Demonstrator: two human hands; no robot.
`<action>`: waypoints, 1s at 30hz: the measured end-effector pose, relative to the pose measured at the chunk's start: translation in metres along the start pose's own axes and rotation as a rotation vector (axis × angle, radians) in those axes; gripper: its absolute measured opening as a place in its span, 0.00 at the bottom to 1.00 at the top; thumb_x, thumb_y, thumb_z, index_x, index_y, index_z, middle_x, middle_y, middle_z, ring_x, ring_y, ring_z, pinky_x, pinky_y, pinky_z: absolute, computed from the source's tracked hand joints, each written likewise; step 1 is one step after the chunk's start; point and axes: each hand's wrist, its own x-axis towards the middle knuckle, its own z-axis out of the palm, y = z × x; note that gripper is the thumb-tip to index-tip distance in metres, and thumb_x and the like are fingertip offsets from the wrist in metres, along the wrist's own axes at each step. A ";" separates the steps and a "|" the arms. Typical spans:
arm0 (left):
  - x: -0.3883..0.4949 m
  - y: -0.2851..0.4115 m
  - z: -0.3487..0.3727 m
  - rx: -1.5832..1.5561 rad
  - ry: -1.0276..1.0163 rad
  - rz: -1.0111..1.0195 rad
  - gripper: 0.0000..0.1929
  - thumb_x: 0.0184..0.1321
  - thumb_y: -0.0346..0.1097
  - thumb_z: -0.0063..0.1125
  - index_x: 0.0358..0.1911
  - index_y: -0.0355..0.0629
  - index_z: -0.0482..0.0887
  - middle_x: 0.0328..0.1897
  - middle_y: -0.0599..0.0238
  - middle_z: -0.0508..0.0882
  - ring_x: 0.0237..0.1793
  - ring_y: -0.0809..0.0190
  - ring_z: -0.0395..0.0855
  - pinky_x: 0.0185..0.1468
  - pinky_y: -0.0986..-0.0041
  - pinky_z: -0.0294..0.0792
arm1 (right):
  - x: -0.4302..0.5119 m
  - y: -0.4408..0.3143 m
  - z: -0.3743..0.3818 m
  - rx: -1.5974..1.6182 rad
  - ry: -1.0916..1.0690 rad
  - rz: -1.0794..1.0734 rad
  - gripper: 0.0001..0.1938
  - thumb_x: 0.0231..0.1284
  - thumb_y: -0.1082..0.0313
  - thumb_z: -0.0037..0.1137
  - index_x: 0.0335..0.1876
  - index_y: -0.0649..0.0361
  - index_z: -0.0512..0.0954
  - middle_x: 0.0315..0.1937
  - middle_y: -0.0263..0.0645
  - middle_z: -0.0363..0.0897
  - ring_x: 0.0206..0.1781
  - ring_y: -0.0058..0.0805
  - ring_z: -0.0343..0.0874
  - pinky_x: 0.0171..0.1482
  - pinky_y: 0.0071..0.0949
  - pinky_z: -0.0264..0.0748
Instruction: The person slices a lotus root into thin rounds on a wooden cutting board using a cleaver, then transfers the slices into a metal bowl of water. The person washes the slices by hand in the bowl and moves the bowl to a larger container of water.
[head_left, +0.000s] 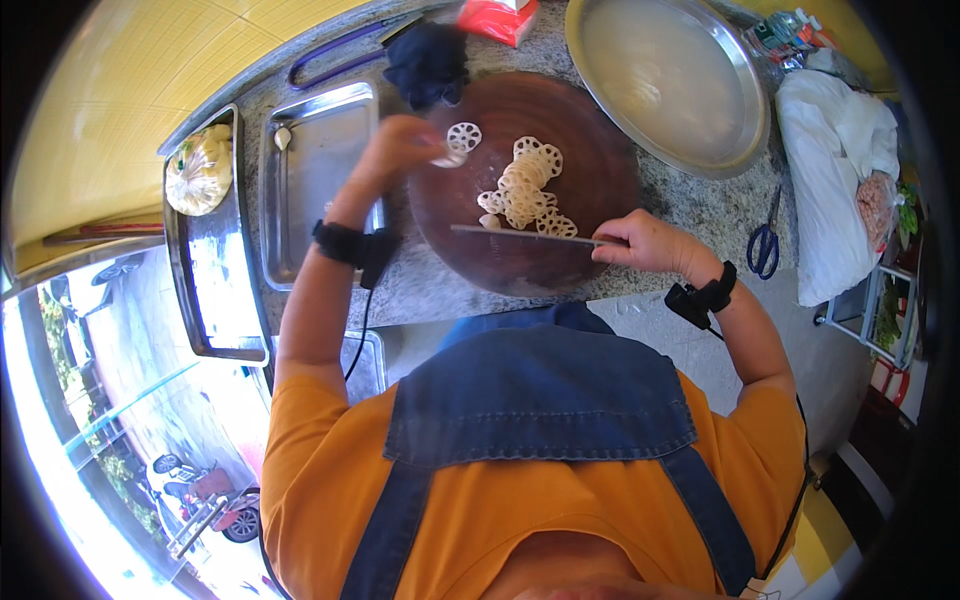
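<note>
Sliced lotus root (525, 180) lies in an overlapping heap on a round wooden chopping board (517, 266). My right hand (649, 241) grips the handle of a knife (525, 234), whose blade is seen nearly edge-on at the near side of the heap. A small pale piece (490, 221) lies beside the blade. At the board's upper left, my left hand (409, 146) is blurred, with a pale piece (451, 156) at its fingertips; whether the fingers hold it is unclear. One lotus root slice (464, 136) lies just beyond that piece.
A steel tray (268, 202) with a small pale piece stands left of the board, and another tray (259, 315) holds a bagged food item (199, 171). A large metal basin (759, 112) of cloudy liquid is at upper right. Scissors (763, 247), a white bag (825, 172) and dark cloth (427, 64) lie around.
</note>
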 end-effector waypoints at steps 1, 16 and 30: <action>0.001 0.007 0.009 -0.171 -0.110 -0.078 0.11 0.52 0.39 0.72 0.34 0.41 0.88 0.40 0.61 0.87 0.47 0.57 0.82 0.54 0.67 0.72 | 0.005 -0.001 -0.004 -0.018 0.024 -0.013 0.16 0.66 0.54 0.59 0.42 0.61 0.82 0.30 0.46 0.84 0.33 0.40 0.83 0.40 0.33 0.78; -0.060 -0.213 -0.080 0.502 0.679 -0.608 0.27 0.58 0.53 0.61 0.62 0.61 0.78 0.66 0.59 0.76 0.61 0.48 0.77 0.62 0.57 0.70 | 0.005 -0.039 0.024 0.080 0.042 0.028 0.16 0.66 0.54 0.59 0.43 0.62 0.81 0.32 0.47 0.84 0.33 0.39 0.83 0.40 0.32 0.77; -0.061 -0.138 -0.051 0.206 0.680 -0.180 0.13 0.54 0.33 0.66 0.45 0.48 0.86 0.42 0.60 0.85 0.45 0.52 0.83 0.48 0.65 0.77 | 0.014 -0.026 0.031 0.572 0.233 0.378 0.13 0.72 0.57 0.54 0.37 0.59 0.78 0.19 0.25 0.71 0.19 0.13 0.67 0.21 0.17 0.64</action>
